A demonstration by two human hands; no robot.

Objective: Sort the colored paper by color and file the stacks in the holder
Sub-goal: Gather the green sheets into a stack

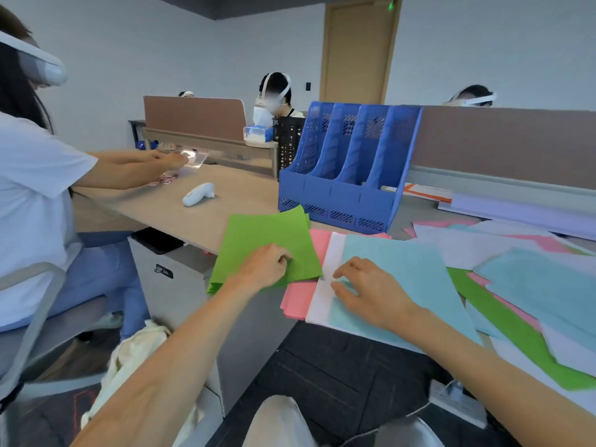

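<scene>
Left hand point(264, 264) – fingers curled, pinching the green paper stack point(258, 230) at the near-left desk edge. Right hand point(371, 293) – fingers spread, pressing flat on the blue sheet point(406, 262), which overlies white and pink sheets point(296, 298). The holder point(322, 191) stands just beyond the green stack.

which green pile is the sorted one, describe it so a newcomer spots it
Find the blue file holder on the desk. Just in front of its left end lies the green stack, under the left hand. Unlike the green sheets buried in the mixed pile to the right, it lies on top, all one colour.
</scene>
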